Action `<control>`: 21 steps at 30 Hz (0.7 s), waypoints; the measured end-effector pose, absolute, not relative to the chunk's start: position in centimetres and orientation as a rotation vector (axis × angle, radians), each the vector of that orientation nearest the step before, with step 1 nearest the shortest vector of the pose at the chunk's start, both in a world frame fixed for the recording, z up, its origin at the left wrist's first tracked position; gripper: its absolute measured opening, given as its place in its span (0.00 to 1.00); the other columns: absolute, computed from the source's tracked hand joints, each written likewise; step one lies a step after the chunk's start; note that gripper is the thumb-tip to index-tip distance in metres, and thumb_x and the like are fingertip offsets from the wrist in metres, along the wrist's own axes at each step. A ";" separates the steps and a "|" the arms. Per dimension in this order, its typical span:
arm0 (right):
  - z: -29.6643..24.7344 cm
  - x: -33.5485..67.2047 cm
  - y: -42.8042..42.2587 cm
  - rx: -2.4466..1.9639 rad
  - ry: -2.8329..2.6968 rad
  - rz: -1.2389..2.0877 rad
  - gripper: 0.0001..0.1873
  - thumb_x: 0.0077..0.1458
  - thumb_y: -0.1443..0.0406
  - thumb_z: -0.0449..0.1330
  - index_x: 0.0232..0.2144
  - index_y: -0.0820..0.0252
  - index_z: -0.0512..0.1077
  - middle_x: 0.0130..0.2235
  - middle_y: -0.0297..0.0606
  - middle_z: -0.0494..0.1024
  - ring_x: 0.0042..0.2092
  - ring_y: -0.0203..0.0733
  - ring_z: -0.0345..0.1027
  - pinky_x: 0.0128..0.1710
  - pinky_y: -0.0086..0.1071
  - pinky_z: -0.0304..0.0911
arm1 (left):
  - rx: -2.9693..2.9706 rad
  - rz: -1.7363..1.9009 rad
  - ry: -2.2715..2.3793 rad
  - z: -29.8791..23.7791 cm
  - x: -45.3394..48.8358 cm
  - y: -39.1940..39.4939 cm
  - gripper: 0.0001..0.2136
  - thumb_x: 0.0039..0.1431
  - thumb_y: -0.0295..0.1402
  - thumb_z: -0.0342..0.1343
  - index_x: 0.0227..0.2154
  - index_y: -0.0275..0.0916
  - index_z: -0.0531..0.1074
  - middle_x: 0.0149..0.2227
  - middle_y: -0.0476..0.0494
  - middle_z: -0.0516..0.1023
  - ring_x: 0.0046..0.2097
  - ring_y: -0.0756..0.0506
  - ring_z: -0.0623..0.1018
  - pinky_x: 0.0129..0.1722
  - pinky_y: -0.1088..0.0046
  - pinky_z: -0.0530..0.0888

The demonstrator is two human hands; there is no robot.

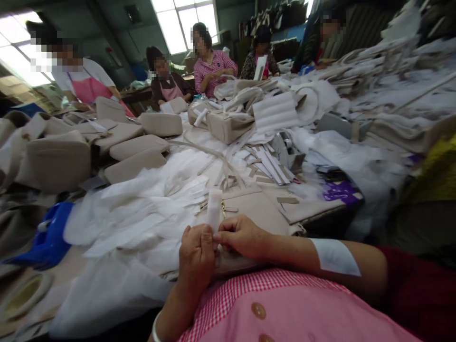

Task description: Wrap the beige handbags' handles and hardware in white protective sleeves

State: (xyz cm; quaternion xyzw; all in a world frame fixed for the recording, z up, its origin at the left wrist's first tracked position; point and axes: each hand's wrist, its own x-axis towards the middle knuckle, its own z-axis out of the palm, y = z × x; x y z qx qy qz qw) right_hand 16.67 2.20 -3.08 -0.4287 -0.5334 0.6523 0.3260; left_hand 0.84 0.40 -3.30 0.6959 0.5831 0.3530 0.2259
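Note:
My left hand (197,254) is closed around the lower part of a flat white strip (214,209), its thumb lying along the strip. The strip stands up above my fingers; whether anything is inside it I cannot tell. My right hand (245,236) pinches at the strip's lower edge, right beside my left thumb. Both hands are close to my apron, over a beige bag (245,206) that lies on the table. Behind the strip shows a small gold-coloured chain or zip part (223,209). A white patch (336,256) sits on my right forearm.
Thin white wrapping sheets (142,213) spread to the left, near a blue tape dispenser (53,232) and a tape roll (26,294). Beige bags (59,159) pile up farther left. Paper strips (269,164) lie ahead. Several co-workers (213,66) are across the table.

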 end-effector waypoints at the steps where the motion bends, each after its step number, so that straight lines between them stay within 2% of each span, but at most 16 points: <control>1: -3.2 16.8 2.3 -1.101 -1.391 1.716 0.13 0.53 0.65 0.61 0.19 0.62 0.68 0.17 0.26 0.66 0.19 0.29 0.53 0.19 0.24 0.49 | 1.919 0.963 1.583 -3.4 0.8 0.5 0.15 0.65 0.34 0.45 0.21 0.44 0.65 0.21 0.50 0.69 0.29 0.44 0.69 0.51 0.63 0.65; 4: -3.6 16.9 2.7 -1.118 -1.475 1.666 0.12 0.54 0.67 0.61 0.20 0.62 0.68 0.18 0.26 0.66 0.21 0.30 0.56 0.20 0.24 0.52 | 1.950 0.903 1.563 -3.9 0.8 0.9 0.16 0.65 0.35 0.44 0.21 0.43 0.65 0.22 0.49 0.69 0.28 0.45 0.68 0.42 0.67 0.66; 7: -3.7 17.1 2.8 -1.193 -1.820 1.432 0.09 0.56 0.68 0.59 0.23 0.63 0.70 0.24 0.31 0.72 0.27 0.33 0.62 0.27 0.25 0.58 | 1.957 0.837 1.581 -4.3 1.0 1.1 0.16 0.66 0.36 0.44 0.21 0.43 0.65 0.22 0.48 0.70 0.27 0.45 0.68 0.33 0.70 0.65; 10: -3.2 18.6 2.7 -1.042 -2.135 1.258 0.04 0.55 0.69 0.60 0.32 0.63 0.75 0.33 0.37 0.78 0.35 0.37 0.68 0.35 0.28 0.62 | 1.950 0.808 1.624 -4.3 1.0 1.0 0.17 0.66 0.39 0.45 0.22 0.42 0.67 0.22 0.48 0.71 0.26 0.46 0.68 0.29 0.71 0.62; 13: -2.5 22.6 2.7 -1.030 -2.032 1.219 0.12 0.56 0.69 0.59 0.43 0.63 0.76 0.39 0.39 0.81 0.37 0.37 0.70 0.39 0.29 0.64 | 1.901 0.743 1.704 -4.0 0.6 0.7 0.17 0.65 0.42 0.47 0.23 0.41 0.71 0.22 0.48 0.73 0.26 0.46 0.69 0.28 0.72 0.62; 15: -2.2 26.5 2.7 -1.191 -1.921 1.138 0.13 0.57 0.66 0.59 0.44 0.63 0.77 0.39 0.40 0.81 0.35 0.37 0.71 0.38 0.30 0.65 | 1.812 0.726 1.798 -4.1 0.0 0.6 0.18 0.65 0.44 0.47 0.23 0.41 0.71 0.21 0.48 0.72 0.26 0.46 0.69 0.28 0.72 0.62; 18: -2.6 32.5 1.9 -1.426 -2.009 1.089 0.13 0.49 0.63 0.66 0.39 0.60 0.79 0.36 0.38 0.80 0.35 0.40 0.70 0.36 0.31 0.65 | 1.712 0.690 1.885 -4.6 -0.8 0.9 0.20 0.66 0.46 0.46 0.25 0.41 0.71 0.22 0.47 0.73 0.28 0.44 0.71 0.29 0.71 0.64; 21: -3.7 36.2 0.0 -1.566 -2.065 1.179 0.21 0.41 0.65 0.71 0.41 0.58 0.80 0.37 0.38 0.80 0.37 0.43 0.72 0.37 0.31 0.65 | 1.733 0.690 1.954 -5.2 -1.0 1.6 0.17 0.63 0.47 0.50 0.41 0.38 0.74 0.37 0.41 0.80 0.34 0.41 0.77 0.35 0.66 0.71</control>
